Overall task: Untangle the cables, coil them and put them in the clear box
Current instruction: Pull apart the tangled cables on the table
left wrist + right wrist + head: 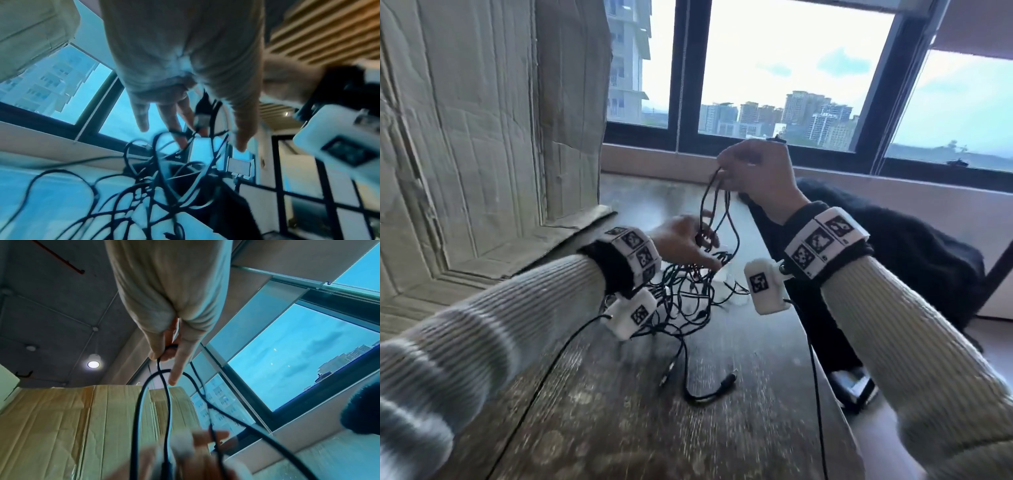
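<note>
While our right hand [756, 174] pinches a raised loop of black cable, the strands hang straight down to our left hand [685, 241].
Left fingers [174, 123], loosely spread, touch the strands without gripping; below them the cables [688, 294] lie knotted on the table [619, 411], thin, black, plug-ended. We see no clear box.
</note>
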A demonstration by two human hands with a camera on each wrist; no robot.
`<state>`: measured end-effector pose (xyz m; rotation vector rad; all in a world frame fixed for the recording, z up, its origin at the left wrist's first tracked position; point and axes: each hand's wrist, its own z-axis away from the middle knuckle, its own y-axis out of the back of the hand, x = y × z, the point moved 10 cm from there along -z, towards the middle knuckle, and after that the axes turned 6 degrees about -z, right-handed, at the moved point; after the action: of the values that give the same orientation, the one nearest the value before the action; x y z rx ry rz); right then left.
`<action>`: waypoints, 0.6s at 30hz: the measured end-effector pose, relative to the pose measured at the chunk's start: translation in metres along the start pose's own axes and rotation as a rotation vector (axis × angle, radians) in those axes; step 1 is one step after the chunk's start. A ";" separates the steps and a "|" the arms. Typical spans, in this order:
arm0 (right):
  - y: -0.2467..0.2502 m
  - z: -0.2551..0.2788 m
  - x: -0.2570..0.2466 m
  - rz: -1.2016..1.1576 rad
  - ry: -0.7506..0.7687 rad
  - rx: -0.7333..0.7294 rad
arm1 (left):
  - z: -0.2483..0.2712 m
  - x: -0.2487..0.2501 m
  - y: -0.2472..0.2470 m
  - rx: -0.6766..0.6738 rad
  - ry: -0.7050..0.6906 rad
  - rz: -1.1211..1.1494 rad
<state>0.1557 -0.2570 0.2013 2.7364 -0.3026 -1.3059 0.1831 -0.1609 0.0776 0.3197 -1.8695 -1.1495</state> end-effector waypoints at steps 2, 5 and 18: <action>0.027 -0.006 0.000 0.001 -0.006 0.071 | -0.006 -0.017 -0.004 -0.013 0.047 -0.166; 0.085 -0.012 -0.011 0.070 0.051 0.283 | -0.011 -0.051 0.005 -0.047 0.167 -0.344; 0.042 0.032 0.074 0.550 -0.275 -0.261 | -0.011 -0.035 0.041 -0.105 0.147 -0.575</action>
<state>0.1704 -0.3142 0.1327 2.0481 -0.7779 -1.4220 0.2211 -0.1237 0.0937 0.8975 -1.6218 -1.5467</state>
